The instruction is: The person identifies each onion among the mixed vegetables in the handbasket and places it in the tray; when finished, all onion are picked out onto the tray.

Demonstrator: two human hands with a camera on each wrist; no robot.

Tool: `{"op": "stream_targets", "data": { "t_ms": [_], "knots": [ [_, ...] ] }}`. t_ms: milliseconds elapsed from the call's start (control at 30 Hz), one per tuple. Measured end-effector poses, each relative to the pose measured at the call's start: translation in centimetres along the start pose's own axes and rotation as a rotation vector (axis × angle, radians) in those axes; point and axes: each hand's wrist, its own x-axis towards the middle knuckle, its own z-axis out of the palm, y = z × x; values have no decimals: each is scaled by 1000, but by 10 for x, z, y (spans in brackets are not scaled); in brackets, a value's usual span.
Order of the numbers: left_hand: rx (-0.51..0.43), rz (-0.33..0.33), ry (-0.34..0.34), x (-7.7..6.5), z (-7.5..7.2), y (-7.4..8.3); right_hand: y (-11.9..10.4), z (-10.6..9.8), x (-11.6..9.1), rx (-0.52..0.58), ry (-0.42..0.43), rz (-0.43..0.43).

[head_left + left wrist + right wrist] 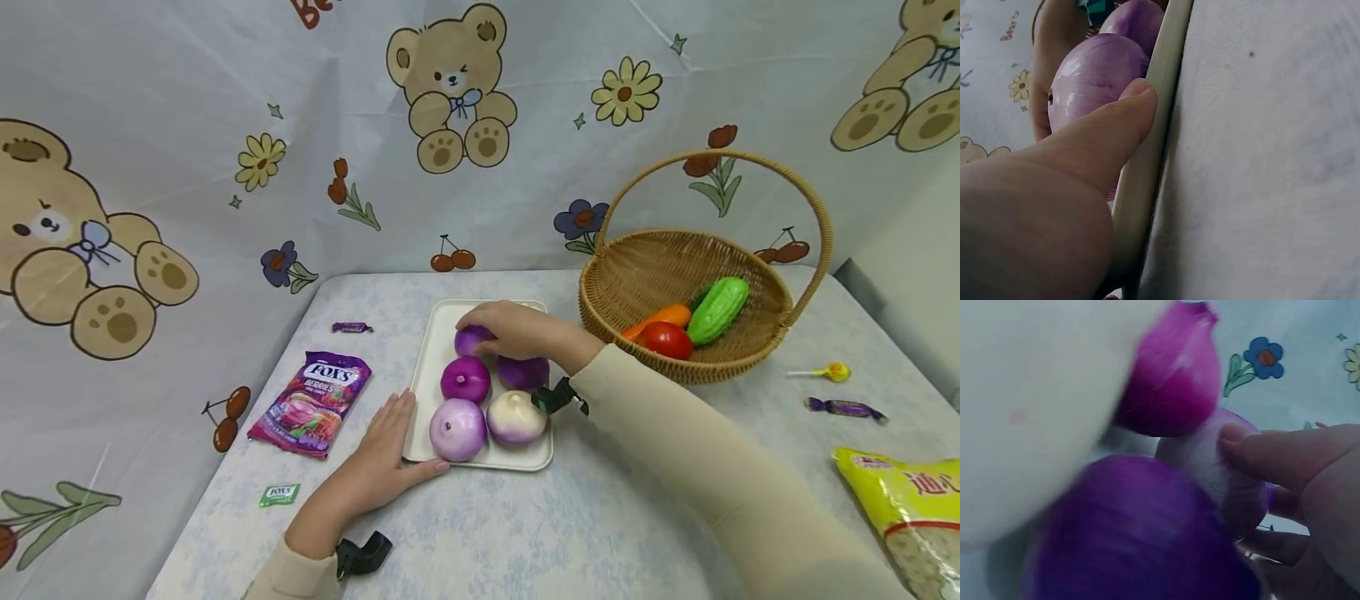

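A white tray (pixel 420 417) holds several purple onions and one round vegetable (pixel 519 418) that is white on top and purple below. My right hand (pixel 510 329) grips a purple onion (pixel 468 340) at the tray's far left, thumb on its near side in the right wrist view. Under that hand sits a dark purple onion (pixel 522 373), with a magenta onion (pixel 465 380) to its left. Nearest my left hand (pixel 386 454) is a pale purple onion (pixel 458 430). That hand lies with fingers extended along the tray's left edge, its thumb against the near rim.
A wicker basket (pixel 622 275) with a tall handle stands right of the tray, holding a tomato (pixel 667 340), a carrot (pixel 660 318) and a cucumber (pixel 717 311). Candy bag (pixel 313 404) and wrappers lie left; a lollipop (pixel 836 372) and yellow bag (pixel 907 508) lie right.
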Motion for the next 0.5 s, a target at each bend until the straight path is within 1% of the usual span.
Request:
{"op": "stream_targets", "data": {
  "t_ms": [133,200,267,400,500],
  "knots": [
    [-1,4,1,-1,0,-2,-5,2,-2,-21,-11,19],
    [-9,5,-4,-1,-1,-3,-8,-3,-7,-30,-7,39],
    [-24,2,-8,-1,-1,-3,-12,-10,-13,-48,15,36],
    [-51,-6,-25,-3,-3,-5,-24,-31,-36,-61,79,9],
    [-38,14,-6,-6,-9,-3,-30,-48,-63,-56,129,1]
  ]
}}
